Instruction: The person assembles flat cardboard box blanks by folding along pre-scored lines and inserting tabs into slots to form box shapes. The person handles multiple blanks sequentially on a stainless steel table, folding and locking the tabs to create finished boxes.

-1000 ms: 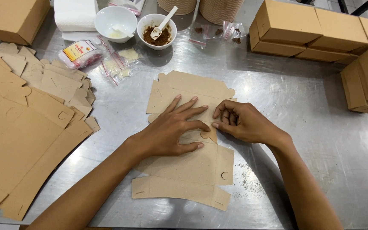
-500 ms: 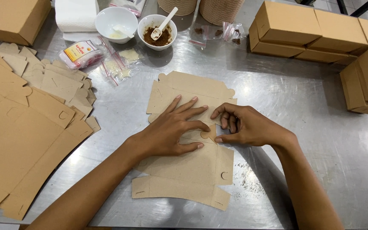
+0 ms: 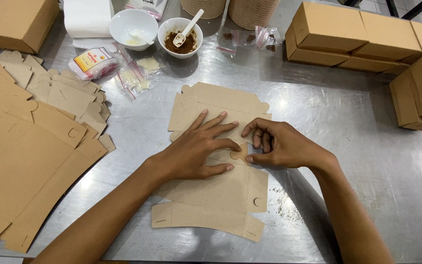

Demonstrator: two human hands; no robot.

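A flat brown cardboard box blank (image 3: pixel 221 195) lies on the steel table (image 3: pixel 328 117) in front of me. My left hand (image 3: pixel 196 149) rests flat on its middle with the fingers spread, pressing it down. My right hand (image 3: pixel 279 145) is beside it on the right; its thumb and curled fingers pinch a small flap at the blank's right side, near the left hand's fingertips.
A pile of flat box blanks (image 3: pixel 25 146) fills the left side. Folded brown boxes (image 3: pixel 362 36) stand at the back right, another box (image 3: pixel 15 22) at the back left. Two white bowls (image 3: pixel 134 27), one holding brown powder and a spoon (image 3: pixel 180 36), and small plastic packets (image 3: pixel 133 73) sit behind.
My right hand's fingers have curled in and shifted slightly on the flap. The left hand has stayed flat on the blank.
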